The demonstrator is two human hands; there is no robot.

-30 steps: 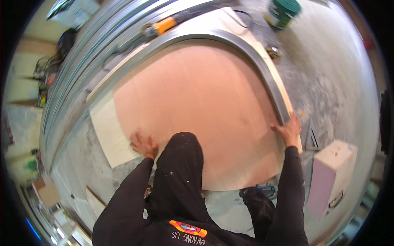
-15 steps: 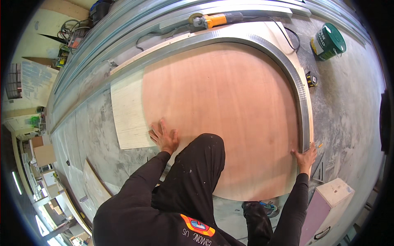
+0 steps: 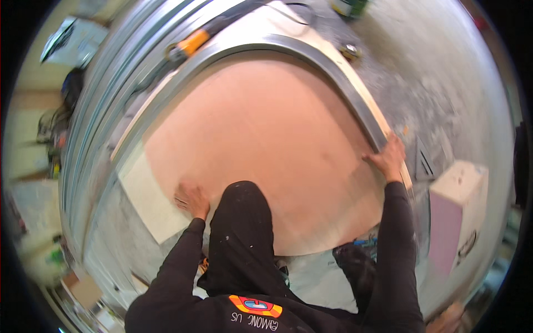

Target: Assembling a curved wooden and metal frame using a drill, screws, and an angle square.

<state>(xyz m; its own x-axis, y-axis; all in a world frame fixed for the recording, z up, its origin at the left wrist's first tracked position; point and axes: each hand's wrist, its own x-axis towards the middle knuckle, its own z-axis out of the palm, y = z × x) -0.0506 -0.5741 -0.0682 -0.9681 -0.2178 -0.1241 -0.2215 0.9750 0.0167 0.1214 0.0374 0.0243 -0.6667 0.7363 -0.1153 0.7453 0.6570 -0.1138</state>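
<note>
A large reddish plywood panel [image 3: 250, 133] with a rounded far edge lies before me on a paler plywood sheet [image 3: 147, 202]. Around the panel's far and right edge bends a grey metal track [image 3: 333, 77]. My left hand [image 3: 192, 200] rests on the panel near its left edge, fingers apart though slightly blurred, holding nothing. At the right end of the track, my right hand [image 3: 388, 158] grips it, thumb on the inner side and fingers over the outer side. My bent knee covers part of the panel's near edge.
A yellow angle grinder [image 3: 191, 44] lies beyond the track, beside long metal profiles [image 3: 116, 94]. Farther right are a tape measure [image 3: 350, 51] and a green bucket [image 3: 350, 6]. A set square [image 3: 425, 161] and a wooden box [image 3: 458, 205] stand or lie on the right.
The view has turned, so the panel and track appear rotated and the bucket slips toward the top edge. Both hands stay at their places, left on the panel, right on the track.
</note>
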